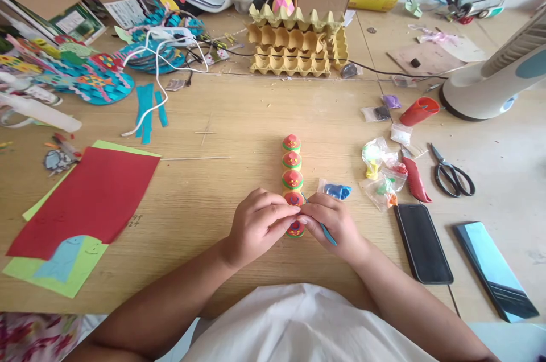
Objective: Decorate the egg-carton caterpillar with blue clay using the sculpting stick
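Pinching a blue tool [328, 235], the right hand [336, 224] is meeting the left hand [259, 224], whose fingers are curling in, can't tell around what. Red-topped figures [292, 180] are running from underneath toward the desk [239, 180]'s far edge and some egg cartons [294, 60].

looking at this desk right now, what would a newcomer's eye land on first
Probably the row of red-topped, smiling clay domes running down the middle, with the left hand and right hand meeting over its near end. Next might come the big red sheet on green paper at the left, then the stacked egg cartons at the back, a pink faceted piece on top.
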`<state>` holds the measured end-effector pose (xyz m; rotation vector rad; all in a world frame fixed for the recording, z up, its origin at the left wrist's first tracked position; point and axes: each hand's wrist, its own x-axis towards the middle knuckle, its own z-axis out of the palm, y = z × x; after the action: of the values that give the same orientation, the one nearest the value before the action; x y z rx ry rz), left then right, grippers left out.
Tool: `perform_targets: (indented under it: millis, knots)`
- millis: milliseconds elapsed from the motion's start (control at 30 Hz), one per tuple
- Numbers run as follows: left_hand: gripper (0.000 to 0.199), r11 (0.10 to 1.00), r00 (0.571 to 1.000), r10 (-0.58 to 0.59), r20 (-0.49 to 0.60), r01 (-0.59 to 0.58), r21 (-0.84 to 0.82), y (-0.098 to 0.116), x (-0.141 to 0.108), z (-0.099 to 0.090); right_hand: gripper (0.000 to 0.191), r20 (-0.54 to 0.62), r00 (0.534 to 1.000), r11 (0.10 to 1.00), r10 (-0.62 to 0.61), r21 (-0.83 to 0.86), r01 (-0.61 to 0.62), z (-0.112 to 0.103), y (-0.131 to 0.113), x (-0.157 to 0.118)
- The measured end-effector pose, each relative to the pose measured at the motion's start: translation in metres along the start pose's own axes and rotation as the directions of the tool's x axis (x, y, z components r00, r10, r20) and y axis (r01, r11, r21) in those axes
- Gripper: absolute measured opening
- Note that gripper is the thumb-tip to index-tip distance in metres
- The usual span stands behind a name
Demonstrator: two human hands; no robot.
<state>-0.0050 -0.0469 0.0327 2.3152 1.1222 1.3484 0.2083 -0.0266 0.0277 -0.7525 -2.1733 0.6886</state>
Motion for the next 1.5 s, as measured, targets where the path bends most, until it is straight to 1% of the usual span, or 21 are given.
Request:
perform_targets:
  millis: [167, 267, 333, 433, 500, 600, 667, 733, 900, 1033, 1167, 1267, 1367, 1500]
  knots:
    - [0.022, 1.000, 1.000, 0.024, 0.000, -0.024, 0.000, -0.001, -0.002, -0.001, 0.013, -0.012, 1.000, 1.000, -0.017, -0.025, 0.017, 0.000, -0.003, 0.001]
    - [0.019, 1.000, 1.000, 0.007, -0.012, -0.007, -0.010, 0.000, 0.000, -0.001, 0.015, -0.027, 0.999, 1.000, -0.016, -0.018, 0.016, -0.001, -0.004, 0.002]
    - [0.016, 0.999, 0.999, -0.038, -0.021, 0.038, -0.026, -0.001, 0.002, 0.000, 0.017, -0.059, 0.998, 1.000, 0.026, 0.002, -0.026, -0.003, -0.004, 0.002]
    - [0.012, 0.988, 0.989, -0.146, -0.028, 0.144, -0.061, -0.005, 0.004, 0.003, 0.022, -0.123, 0.979, 0.984, 0.163, 0.099, -0.151, -0.005, -0.003, 0.002]
    - [0.010, 0.971, 0.974, -0.224, -0.023, 0.221, -0.091, -0.009, 0.004, 0.007, 0.029, -0.171, 0.944, 0.949, 0.281, 0.197, -0.247, -0.004, -0.001, 0.001]
    - [0.006, 0.945, 0.951, -0.310, -0.003, 0.307, -0.117, -0.015, 0.002, 0.012, 0.040, -0.199, 0.858, 0.848, 0.474, 0.366, -0.384, 0.001, 0.002, 0.001]
    - [0.006, 0.931, 0.938, -0.345, 0.009, 0.344, -0.126, -0.018, 0.001, 0.014, 0.043, -0.177, 0.810, 0.772, 0.559, 0.467, -0.431, 0.004, 0.003, 0.002]
    - [0.006, 0.921, 0.930, -0.366, 0.023, 0.366, -0.134, -0.019, 0.000, 0.016, 0.045, -0.160, 0.786, 0.723, 0.597, 0.533, -0.440, 0.007, 0.004, 0.003]
    - [0.009, 0.913, 0.922, -0.384, 0.055, 0.388, -0.130, -0.021, 0.000, 0.017, 0.047, -0.139, 0.753, 0.666, 0.643, 0.587, -0.460, 0.009, 0.002, 0.004]
    - [0.014, 0.914, 0.921, -0.379, 0.091, 0.387, -0.117, -0.020, 0.002, 0.014, 0.046, -0.130, 0.757, 0.659, 0.640, 0.600, -0.453, 0.008, 0.002, 0.003]
    - [0.024, 0.913, 0.920, -0.368, 0.136, 0.385, -0.138, -0.020, 0.003, 0.011, 0.036, -0.113, 0.774, 0.655, 0.623, 0.616, -0.437, 0.009, 0.003, 0.003]
    - [0.027, 0.912, 0.923, -0.362, 0.130, 0.380, -0.158, -0.021, 0.001, 0.010, 0.026, -0.076, 0.767, 0.614, 0.637, 0.651, -0.446, 0.010, 0.002, 0.003]
    - [0.028, 0.908, 0.920, -0.368, 0.138, 0.387, -0.160, -0.022, 0.000, 0.009, 0.030, -0.061, 0.744, 0.577, 0.665, 0.674, -0.461, 0.011, 0.001, 0.003]
    - [0.029, 0.905, 0.916, -0.375, 0.143, 0.395, -0.157, -0.021, 0.000, 0.009, 0.036, -0.050, 0.734, 0.556, 0.677, 0.689, -0.465, 0.011, 0.001, 0.002]
